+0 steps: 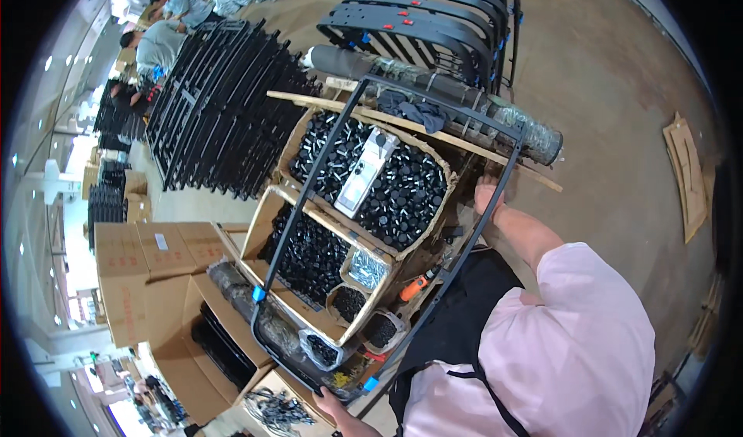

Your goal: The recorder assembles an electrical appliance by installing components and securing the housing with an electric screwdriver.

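Frame [312,183] over fastener boxes [346,232] — handling/positioning step, by my reading.
Left hand [332,403]: fingers closed on its lower bar. Right hand [487,195]: at the right bar; cannot tell whether fingers grip. Next move, I judge, calls for even support — both sides steady.

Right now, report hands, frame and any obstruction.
Left hand gripping black metal frame near a lower corner; right hand at its near side. Frame over black parts. Possible snag: orange tool close to that side.
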`<control>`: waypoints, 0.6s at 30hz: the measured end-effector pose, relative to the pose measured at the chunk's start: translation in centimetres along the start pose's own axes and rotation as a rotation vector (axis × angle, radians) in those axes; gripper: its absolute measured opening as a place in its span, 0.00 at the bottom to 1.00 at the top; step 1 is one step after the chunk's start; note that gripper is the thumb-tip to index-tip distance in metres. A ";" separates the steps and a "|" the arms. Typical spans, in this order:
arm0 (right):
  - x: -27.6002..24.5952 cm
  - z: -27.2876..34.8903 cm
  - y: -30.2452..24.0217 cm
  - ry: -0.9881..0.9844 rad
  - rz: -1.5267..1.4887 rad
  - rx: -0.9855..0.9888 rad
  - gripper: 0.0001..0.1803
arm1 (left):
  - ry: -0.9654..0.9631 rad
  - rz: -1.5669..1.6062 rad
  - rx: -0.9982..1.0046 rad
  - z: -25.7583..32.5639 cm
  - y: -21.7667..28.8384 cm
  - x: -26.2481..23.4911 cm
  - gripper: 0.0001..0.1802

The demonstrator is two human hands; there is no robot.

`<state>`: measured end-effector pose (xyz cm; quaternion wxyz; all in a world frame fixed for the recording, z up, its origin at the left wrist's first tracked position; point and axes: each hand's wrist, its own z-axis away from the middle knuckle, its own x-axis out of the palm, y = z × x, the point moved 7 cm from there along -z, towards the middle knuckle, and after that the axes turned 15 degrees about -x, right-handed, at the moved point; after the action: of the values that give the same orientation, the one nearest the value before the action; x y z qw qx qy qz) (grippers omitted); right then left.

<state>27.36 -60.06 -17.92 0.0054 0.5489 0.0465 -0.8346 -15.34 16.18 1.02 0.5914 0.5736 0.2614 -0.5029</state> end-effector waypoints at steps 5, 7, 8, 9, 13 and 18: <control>4.4 -2.0 2.9 0.109 0.121 0.027 0.20 | 0.412 0.063 0.162 2.7 7.6 -0.4 0.24; 1.3 0.1 2.9 0.086 -0.054 0.006 0.21 | 0.296 0.208 0.286 8.1 18.2 1.1 0.21; -1.4 1.0 2.5 0.096 -0.219 -0.038 0.21 | 0.173 0.326 0.266 9.7 21.8 2.2 0.20; -1.9 2.2 4.0 0.134 -0.259 -0.091 0.21 | 0.008 0.462 0.380 12.0 26.6 4.4 0.19; -11.0 11.9 4.7 0.223 -0.298 -0.132 0.19 | -0.476 0.580 0.525 20.2 40.0 13.6 0.13; -18.9 20.9 8.5 -0.162 -0.519 0.038 0.19 | -1.048 0.405 0.699 37.0 52.8 24.0 0.14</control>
<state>16.23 -71.06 7.07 -0.2155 0.4499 0.1694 -0.8500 30.55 -34.38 9.27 0.5021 0.4489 -0.3528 -0.6495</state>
